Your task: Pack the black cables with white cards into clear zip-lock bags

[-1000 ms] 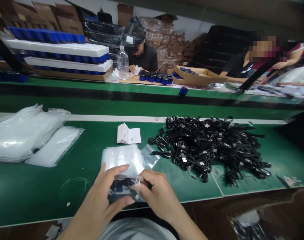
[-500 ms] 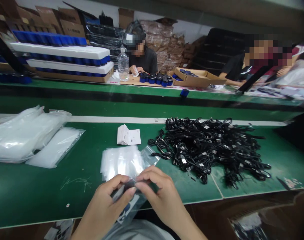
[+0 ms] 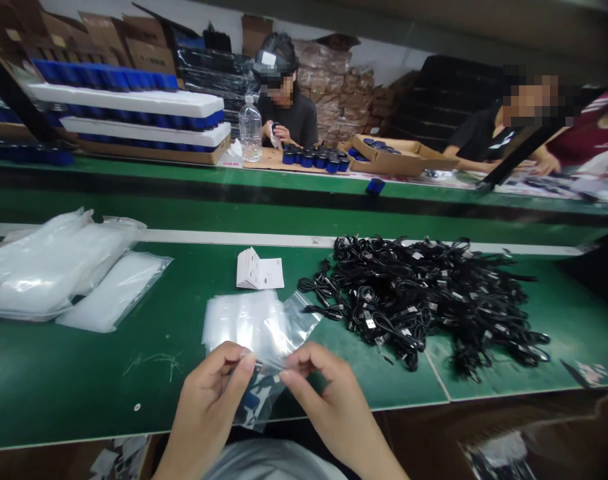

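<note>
My left hand [image 3: 211, 393] pinches the upper left edge of a clear plastic bag [image 3: 259, 400] near the table's front edge. The bag's other upper corner is between the thumb and fingers of my right hand [image 3: 329, 393]. Something dark blue or black shows through the bag; its shape is unclear. Just beyond my hands lies a fanned stack of clear bags [image 3: 244, 320]. Behind that stack, small white folded leaflets [image 3: 269, 273] rest on the green table [image 3: 184, 360]. A large heap of black cables [image 3: 399, 293] lies to the right.
Filled white plastic packs [image 3: 59, 267] lie at the left. Across a raised green ledge [image 3: 209, 175] are a water bottle [image 3: 251, 130], blue-black round items [image 3: 314, 159], an open carton [image 3: 399, 157] and trays of blue items. Several people sit beyond it.
My hands have moved slightly apart, and the bag between them hangs more openly. The person across now holds a dark item with a white cloth. The camera view has shifted a little.
</note>
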`<state>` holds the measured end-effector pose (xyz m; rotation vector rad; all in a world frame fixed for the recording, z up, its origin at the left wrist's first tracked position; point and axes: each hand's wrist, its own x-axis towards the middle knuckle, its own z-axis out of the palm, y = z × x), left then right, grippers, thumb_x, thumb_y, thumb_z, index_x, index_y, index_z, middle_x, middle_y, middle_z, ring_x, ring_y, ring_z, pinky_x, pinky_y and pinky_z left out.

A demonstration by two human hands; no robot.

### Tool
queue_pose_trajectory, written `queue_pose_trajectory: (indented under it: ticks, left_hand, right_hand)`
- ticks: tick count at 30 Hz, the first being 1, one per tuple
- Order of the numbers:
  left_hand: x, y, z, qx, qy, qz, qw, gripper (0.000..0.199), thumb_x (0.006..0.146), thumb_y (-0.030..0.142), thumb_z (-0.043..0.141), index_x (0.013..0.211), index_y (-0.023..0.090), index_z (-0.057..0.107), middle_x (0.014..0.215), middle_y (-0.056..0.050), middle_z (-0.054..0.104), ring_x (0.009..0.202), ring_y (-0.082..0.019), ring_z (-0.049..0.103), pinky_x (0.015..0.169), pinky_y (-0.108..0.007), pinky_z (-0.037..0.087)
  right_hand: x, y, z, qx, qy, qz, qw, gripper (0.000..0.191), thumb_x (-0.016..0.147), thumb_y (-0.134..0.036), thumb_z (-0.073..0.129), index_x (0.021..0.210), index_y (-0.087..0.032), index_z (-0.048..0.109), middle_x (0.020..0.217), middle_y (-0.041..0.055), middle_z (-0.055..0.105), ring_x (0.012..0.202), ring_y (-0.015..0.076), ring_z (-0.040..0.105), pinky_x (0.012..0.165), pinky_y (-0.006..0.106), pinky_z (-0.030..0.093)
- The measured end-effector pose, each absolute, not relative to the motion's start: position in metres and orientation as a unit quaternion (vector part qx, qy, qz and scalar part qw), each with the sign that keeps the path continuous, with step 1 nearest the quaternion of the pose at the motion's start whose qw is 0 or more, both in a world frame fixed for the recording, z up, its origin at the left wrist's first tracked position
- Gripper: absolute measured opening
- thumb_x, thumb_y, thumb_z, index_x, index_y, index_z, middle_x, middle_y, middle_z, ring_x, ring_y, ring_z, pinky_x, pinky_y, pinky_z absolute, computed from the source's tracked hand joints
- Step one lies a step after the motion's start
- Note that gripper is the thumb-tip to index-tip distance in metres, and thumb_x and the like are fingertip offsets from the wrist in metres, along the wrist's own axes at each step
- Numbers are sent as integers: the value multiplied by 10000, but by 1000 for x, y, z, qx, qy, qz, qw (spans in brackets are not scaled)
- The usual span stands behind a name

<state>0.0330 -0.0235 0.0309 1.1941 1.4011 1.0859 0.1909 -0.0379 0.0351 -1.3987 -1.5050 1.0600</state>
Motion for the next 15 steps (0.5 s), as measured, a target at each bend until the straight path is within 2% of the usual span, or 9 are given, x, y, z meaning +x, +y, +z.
queue_pose_trajectory:
  ticks: [2,8,15]
  left_hand:
    - [33,-23,31,485,583,441,480,225,772,411,592,718,192,582,600,47,555,542,-100,504,498,-176,406]
    - [29,-20,27,503,596,423,461,234,761,425,592,771,193,623,654,28,612,600,-130,574,579,-211,472]
    - [28,-21,30,559,575,424,420,221,765,398,579,665,204,613,650,30,587,542,-106,527,460,-175,396]
  right_hand:
    - [194,-37,36,-559,-593,414,405,98,814,-178,574,727,-175,618,684,-9,614,647,133,570,622,228,439]
    - [197,-35,36,-552,-575,397,455,145,822,-206,562,687,-171,601,660,-4,592,634,135,552,606,235,426]
    - [200,-35,37,-535,-581,398,468,164,823,-193,571,662,-167,593,642,-10,570,623,127,524,600,229,406]
